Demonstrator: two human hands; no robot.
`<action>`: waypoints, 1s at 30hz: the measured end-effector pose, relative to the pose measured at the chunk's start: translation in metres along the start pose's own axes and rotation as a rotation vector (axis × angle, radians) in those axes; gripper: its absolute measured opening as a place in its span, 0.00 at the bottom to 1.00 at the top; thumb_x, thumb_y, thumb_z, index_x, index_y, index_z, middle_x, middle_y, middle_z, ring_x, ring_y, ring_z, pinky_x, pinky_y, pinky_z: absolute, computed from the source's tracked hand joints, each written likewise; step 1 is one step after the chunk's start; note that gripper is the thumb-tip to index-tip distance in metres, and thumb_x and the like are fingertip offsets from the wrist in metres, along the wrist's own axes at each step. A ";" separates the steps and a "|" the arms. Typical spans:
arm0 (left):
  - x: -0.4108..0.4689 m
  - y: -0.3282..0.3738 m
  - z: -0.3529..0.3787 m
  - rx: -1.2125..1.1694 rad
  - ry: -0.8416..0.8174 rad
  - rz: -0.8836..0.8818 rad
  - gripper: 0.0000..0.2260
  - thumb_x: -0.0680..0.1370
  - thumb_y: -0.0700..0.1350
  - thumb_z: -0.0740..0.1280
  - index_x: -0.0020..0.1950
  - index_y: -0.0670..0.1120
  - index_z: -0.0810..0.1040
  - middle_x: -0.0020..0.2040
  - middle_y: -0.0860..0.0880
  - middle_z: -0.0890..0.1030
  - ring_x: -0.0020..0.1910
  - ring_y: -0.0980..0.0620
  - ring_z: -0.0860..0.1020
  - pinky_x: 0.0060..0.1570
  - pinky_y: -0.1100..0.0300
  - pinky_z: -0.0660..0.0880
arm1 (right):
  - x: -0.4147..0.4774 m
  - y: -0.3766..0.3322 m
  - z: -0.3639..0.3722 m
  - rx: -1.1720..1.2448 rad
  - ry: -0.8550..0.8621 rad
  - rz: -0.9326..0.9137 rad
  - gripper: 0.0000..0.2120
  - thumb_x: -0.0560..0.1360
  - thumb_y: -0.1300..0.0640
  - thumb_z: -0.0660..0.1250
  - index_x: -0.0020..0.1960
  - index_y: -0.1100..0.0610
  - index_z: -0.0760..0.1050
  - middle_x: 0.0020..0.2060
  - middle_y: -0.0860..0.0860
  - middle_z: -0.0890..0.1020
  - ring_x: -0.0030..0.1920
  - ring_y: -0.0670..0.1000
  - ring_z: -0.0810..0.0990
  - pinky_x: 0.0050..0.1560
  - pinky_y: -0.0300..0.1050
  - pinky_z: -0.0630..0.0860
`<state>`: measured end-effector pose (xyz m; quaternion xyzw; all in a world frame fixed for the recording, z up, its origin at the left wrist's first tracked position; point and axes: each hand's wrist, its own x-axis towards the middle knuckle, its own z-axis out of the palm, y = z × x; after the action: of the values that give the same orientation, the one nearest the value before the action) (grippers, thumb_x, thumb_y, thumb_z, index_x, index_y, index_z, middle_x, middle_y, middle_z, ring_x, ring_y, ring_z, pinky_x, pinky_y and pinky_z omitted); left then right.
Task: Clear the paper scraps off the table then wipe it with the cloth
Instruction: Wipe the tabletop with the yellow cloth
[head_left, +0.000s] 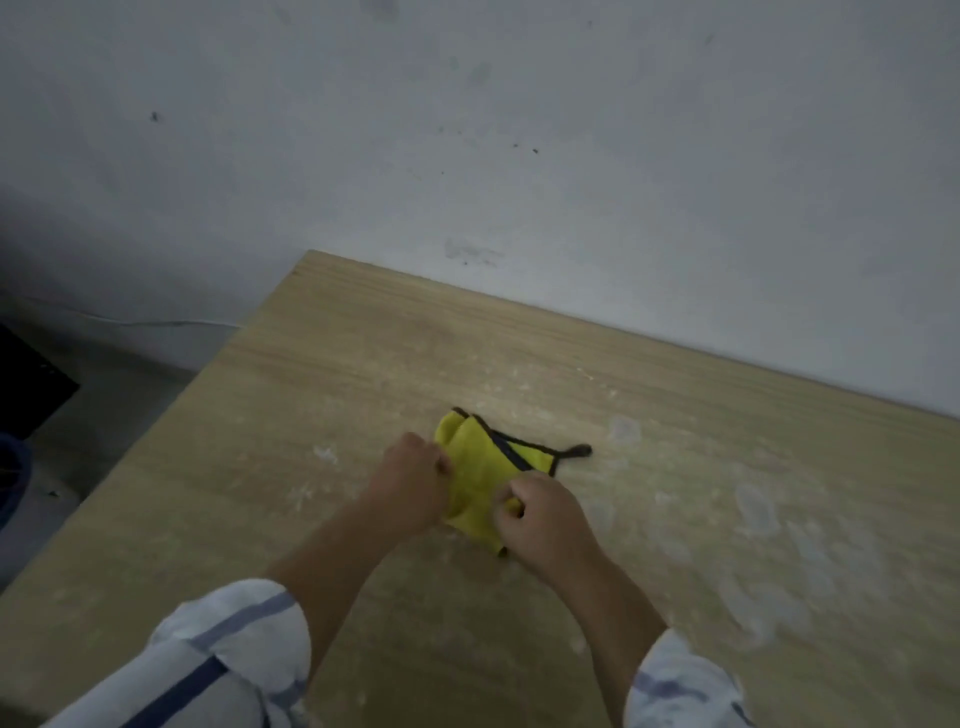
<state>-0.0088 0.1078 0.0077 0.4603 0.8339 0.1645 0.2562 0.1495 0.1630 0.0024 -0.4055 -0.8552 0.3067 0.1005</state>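
A yellow cloth (480, 467) with dark edging and a small dark loop lies bunched on the wooden table (363, 353), near its middle. My left hand (413, 483) grips the cloth's left side with curled fingers. My right hand (545, 512) pinches its near right part, fingers curled into the fabric. Both hands sit close together over the cloth. No paper scraps show on the table; only pale smudges and dusty marks (758, 512) spread over its right half.
A grey wall (519, 130) runs along the table's far edge. The table's left edge drops to a grey floor (104, 395), where a black object (31, 384) and a dark blue rounded thing (13, 478) stand at the far left.
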 end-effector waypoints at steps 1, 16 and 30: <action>-0.009 -0.002 0.012 0.064 0.007 -0.038 0.13 0.75 0.42 0.62 0.58 0.47 0.77 0.63 0.45 0.70 0.62 0.44 0.70 0.60 0.57 0.67 | -0.009 0.007 0.005 0.007 -0.003 0.021 0.06 0.72 0.55 0.62 0.40 0.57 0.74 0.40 0.50 0.75 0.41 0.49 0.73 0.38 0.43 0.69; -0.027 0.014 0.093 0.311 0.021 0.145 0.32 0.77 0.65 0.51 0.77 0.54 0.46 0.78 0.49 0.43 0.76 0.44 0.40 0.72 0.41 0.38 | -0.027 0.058 0.040 -0.217 0.181 0.256 0.21 0.80 0.54 0.52 0.71 0.59 0.63 0.73 0.56 0.62 0.75 0.56 0.54 0.73 0.52 0.51; -0.072 -0.065 0.050 0.154 0.390 -0.152 0.28 0.75 0.63 0.49 0.70 0.52 0.67 0.72 0.49 0.67 0.72 0.46 0.62 0.70 0.47 0.56 | 0.012 0.008 0.070 -0.227 0.199 0.189 0.17 0.78 0.55 0.58 0.66 0.56 0.69 0.72 0.57 0.65 0.73 0.57 0.57 0.70 0.57 0.54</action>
<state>0.0082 0.0142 -0.0464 0.3740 0.9100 0.1663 0.0659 0.1171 0.1449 -0.0589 -0.5212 -0.8282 0.1749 0.1090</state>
